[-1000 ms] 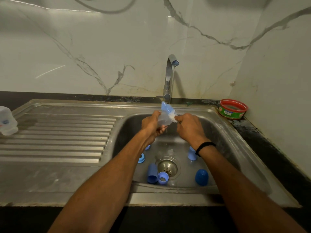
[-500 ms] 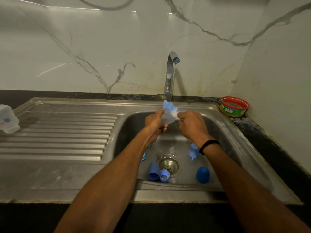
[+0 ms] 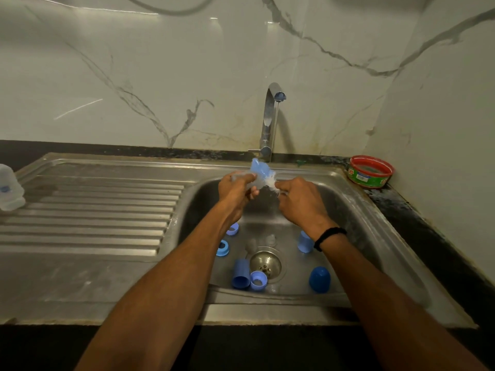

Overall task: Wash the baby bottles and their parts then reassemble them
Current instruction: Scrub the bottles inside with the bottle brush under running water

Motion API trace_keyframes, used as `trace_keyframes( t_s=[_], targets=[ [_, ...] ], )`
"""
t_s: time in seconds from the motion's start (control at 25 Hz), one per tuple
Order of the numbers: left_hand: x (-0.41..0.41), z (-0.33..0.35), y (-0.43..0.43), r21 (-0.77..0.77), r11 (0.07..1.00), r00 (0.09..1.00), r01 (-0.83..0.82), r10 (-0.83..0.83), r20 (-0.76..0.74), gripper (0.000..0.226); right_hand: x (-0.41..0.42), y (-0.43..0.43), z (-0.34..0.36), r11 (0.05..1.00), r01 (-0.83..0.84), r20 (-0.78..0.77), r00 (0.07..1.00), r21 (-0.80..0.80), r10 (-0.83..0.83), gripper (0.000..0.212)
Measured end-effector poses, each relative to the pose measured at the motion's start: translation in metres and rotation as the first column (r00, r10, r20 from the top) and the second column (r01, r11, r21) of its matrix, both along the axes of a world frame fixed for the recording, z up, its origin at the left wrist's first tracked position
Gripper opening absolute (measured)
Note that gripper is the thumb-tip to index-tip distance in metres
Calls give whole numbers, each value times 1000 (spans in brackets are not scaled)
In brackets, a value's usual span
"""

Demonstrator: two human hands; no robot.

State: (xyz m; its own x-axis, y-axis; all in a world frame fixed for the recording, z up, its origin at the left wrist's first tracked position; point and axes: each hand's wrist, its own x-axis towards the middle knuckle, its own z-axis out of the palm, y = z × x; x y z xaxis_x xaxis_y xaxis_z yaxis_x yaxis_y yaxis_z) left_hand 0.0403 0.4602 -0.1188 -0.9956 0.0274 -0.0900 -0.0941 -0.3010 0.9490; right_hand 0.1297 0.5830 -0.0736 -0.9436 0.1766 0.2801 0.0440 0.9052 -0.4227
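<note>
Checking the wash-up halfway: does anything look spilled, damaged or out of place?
Nothing looks damaged or spilled. The blue plastic caps and rings lie loose in the steel sink basin, one cylindrical blue cap on its side beside the drain. A clear plastic bottle sits apart on the draining board, far left.

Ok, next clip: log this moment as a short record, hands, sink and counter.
Left hand: grips a clear bottle part with a blue end
Right hand: holds a white brush against it
Sink: blue caps and rings lie loose around the drain
Drainboard: second bottle at the far left
Corner: red and green tub
Stage: scrubbing; nothing in the sink reassembled
</note>
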Motion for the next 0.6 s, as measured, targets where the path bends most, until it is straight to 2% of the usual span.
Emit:
trace_keyframes(
  t_s=[0.08,0.28,0.48,0.6],
  targets=[
    [1,-1,2,-18,1000,1000,-18,18,3,37,-1,-4,2,1000,15,-21,1000,25,-15,37],
    [2,1,5,-25,996,997,-80,81,15,45,1,-1,5,1000,31,-5,1000,-7,-31,37],
    [7,1,8,-48,999,1000,-6,5,-10,47,0,-3,7,1000,15,-68,998,-2,-15,35],
    [8,2,8,-55,997,999,-49,49,7,41,0,-1,4,1000,15,-4,1000,7,-15,37]
  ],
)
